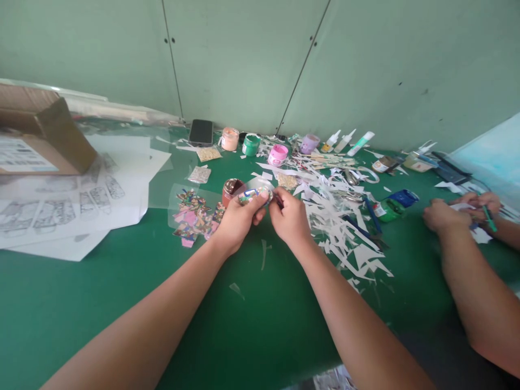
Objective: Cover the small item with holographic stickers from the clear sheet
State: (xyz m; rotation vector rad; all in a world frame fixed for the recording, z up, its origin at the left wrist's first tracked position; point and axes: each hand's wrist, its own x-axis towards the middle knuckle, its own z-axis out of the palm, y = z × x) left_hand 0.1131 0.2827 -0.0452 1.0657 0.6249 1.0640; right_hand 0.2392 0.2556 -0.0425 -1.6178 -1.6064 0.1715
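Note:
My left hand (239, 222) is closed on a small colourful cut-out (254, 194), its thumb pressed on top. Clear film seems to stick out along the cut-out's far edge. My right hand (289, 216) is closed in a pinch beside the cut-out's right end; what its fingertips grip is hidden. Just behind my left hand stands an open jar of brown paint (233, 188). To the left, several patterned, pink-edged cut-outs (193, 215) lie in a heap on a clear sheet.
White paper scraps (337, 233) cover the green table (252, 325) on the right. Paint jars (252, 145), small bottles (332, 141) and a phone (201, 132) line the wall. Printed sheets (122, 222) and a cardboard box (49, 135) sit left. Another person's hands (447, 214) hold a green tool at right.

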